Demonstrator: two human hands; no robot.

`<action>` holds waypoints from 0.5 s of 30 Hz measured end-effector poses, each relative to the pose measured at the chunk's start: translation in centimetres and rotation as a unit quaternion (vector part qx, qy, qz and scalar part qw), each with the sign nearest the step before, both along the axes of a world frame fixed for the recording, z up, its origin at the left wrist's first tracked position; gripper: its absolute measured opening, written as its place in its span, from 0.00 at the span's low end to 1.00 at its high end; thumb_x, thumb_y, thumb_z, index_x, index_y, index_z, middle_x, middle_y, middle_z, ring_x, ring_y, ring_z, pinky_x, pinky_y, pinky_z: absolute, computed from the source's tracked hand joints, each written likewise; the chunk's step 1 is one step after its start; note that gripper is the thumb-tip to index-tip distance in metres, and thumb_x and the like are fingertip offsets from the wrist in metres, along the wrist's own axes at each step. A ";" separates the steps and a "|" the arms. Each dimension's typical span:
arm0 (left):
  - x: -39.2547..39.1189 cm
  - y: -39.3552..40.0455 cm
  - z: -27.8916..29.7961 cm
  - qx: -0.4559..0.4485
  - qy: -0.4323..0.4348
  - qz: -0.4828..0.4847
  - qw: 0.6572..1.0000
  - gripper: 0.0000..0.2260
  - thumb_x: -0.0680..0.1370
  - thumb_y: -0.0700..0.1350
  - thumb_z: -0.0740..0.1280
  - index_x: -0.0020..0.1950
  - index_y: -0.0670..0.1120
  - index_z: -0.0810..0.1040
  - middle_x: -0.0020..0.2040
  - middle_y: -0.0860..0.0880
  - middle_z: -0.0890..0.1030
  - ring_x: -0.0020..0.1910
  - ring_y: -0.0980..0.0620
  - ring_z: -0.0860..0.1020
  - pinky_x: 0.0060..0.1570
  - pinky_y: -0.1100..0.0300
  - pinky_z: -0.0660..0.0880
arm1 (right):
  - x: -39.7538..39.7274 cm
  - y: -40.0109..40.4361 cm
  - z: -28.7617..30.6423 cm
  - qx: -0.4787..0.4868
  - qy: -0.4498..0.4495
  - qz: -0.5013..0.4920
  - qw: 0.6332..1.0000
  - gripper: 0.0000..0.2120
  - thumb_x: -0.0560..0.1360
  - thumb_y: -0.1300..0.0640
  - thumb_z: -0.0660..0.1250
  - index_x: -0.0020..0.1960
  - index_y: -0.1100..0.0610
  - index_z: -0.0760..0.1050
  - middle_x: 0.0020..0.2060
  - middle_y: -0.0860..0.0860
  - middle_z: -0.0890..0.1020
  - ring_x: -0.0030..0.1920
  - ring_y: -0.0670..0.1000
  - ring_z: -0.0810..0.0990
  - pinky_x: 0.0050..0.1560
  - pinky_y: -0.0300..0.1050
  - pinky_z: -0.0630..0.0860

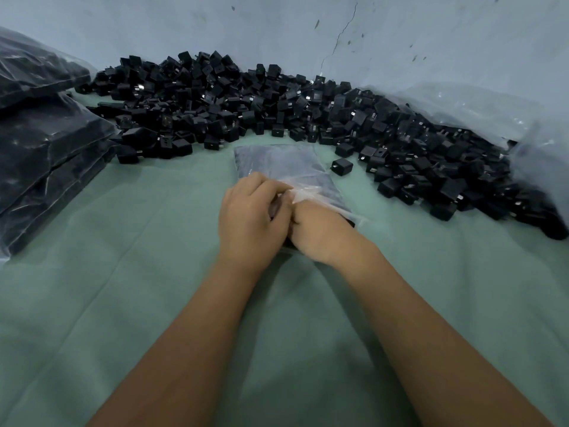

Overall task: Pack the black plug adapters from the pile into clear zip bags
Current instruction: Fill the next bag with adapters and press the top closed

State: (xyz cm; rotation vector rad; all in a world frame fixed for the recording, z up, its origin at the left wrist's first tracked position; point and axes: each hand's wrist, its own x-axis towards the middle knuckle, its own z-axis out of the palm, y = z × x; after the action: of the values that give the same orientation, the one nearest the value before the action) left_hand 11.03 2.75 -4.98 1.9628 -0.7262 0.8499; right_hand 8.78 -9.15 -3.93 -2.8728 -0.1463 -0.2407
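Both hands [284, 220] on zip bag [289, 167]

Arms: both bare forearms reached forward from 6 o'clock, converging toward 12.
Left hand [251, 218]: knuckles up, fingers curled down toward 1 o'clock, gripping plastic.
Right hand [317, 232]: pressed against the left, fingers curled and mostly hidden, pinching the same plastic.
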 end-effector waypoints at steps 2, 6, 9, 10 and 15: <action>0.1 0.1 -0.2 0.002 0.040 0.007 0.999 0.04 0.76 0.40 0.70 0.44 0.40 0.82 0.39 0.46 0.78 0.40 0.45 0.76 0.41 0.48 0.73 | -1.1 -0.3 0.1 0.027 -0.049 0.022 0.998 0.10 0.80 0.57 0.56 0.51 0.59 0.76 0.46 0.56 0.79 0.46 0.57 0.76 0.44 0.50 0.72; 0.5 0.2 -0.5 -0.008 0.086 -0.003 0.996 0.05 0.78 0.43 0.69 0.45 0.43 0.82 0.40 0.48 0.80 0.41 0.49 0.77 0.41 0.54 0.72 | -3.5 -0.7 -0.6 0.030 -0.207 0.082 0.974 0.09 0.78 0.62 0.61 0.50 0.64 0.79 0.45 0.58 0.81 0.47 0.58 0.78 0.50 0.50 0.73; 0.9 0.0 -0.8 -0.008 0.105 0.000 0.994 0.06 0.78 0.44 0.68 0.43 0.44 0.81 0.39 0.49 0.80 0.39 0.49 0.76 0.40 0.54 0.71 | -3.4 -1.1 -0.5 0.025 -0.347 0.060 0.936 0.10 0.74 0.62 0.60 0.44 0.64 0.80 0.38 0.56 0.81 0.39 0.57 0.78 0.43 0.48 0.74; 1.0 -0.1 -0.8 -0.004 0.112 0.002 0.994 0.07 0.78 0.45 0.68 0.42 0.44 0.80 0.38 0.49 0.79 0.39 0.49 0.76 0.39 0.55 0.70 | -3.3 -1.4 -0.3 0.027 -0.376 0.041 0.925 0.11 0.74 0.62 0.59 0.43 0.64 0.80 0.37 0.56 0.80 0.38 0.57 0.77 0.40 0.49 0.73; 1.3 -0.1 -1.0 0.007 0.151 0.002 0.988 0.09 0.78 0.47 0.67 0.39 0.47 0.76 0.34 0.54 0.74 0.37 0.51 0.73 0.36 0.58 0.66 | -2.6 -5.6 0.1 0.120 -0.455 -0.185 0.863 0.12 0.73 0.61 0.60 0.51 0.62 0.80 0.46 0.57 0.79 0.47 0.58 0.75 0.47 0.49 0.66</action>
State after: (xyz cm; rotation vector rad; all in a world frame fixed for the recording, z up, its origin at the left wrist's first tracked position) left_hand 12.32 2.62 -6.03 2.0478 -0.5503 0.5316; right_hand 6.16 -14.76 -3.85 -2.2713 0.2555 -1.5462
